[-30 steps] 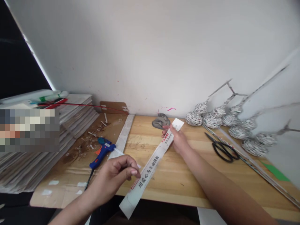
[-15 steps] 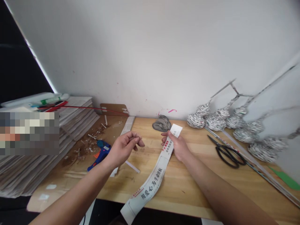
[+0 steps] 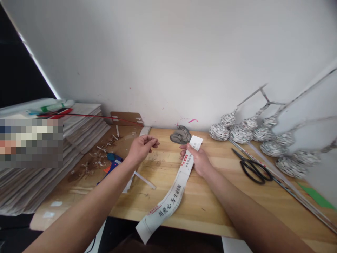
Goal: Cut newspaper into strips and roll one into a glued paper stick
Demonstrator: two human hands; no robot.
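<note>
A long printed paper strip [image 3: 172, 196] slants down from my right hand [image 3: 198, 160], which pinches it near its upper end. Its lower end hangs past the table's front edge. My left hand [image 3: 143, 148] is raised over the table, left of the strip and apart from it. Its fingers are curled together, and whatever may be between them is too small to make out. Under the left forearm lies a blue glue gun [image 3: 113, 167], partly covered. Just beyond the right hand sits a crumpled grey cloth [image 3: 180, 135].
Black scissors [image 3: 254, 168] and long thin rods [image 3: 289, 189] lie on the wooden table [image 3: 210, 218] at right, before several woven paper gourd shapes [image 3: 240, 133]. Stacked newspapers [image 3: 65, 154] stand at left beside cardboard with scraps [image 3: 86, 168]. A white stick [image 3: 145, 180] lies near the left forearm.
My left hand has moved up and slightly away, its fingers drawn closer together. The right hand still holds the strip. The whole view has shifted a little.
</note>
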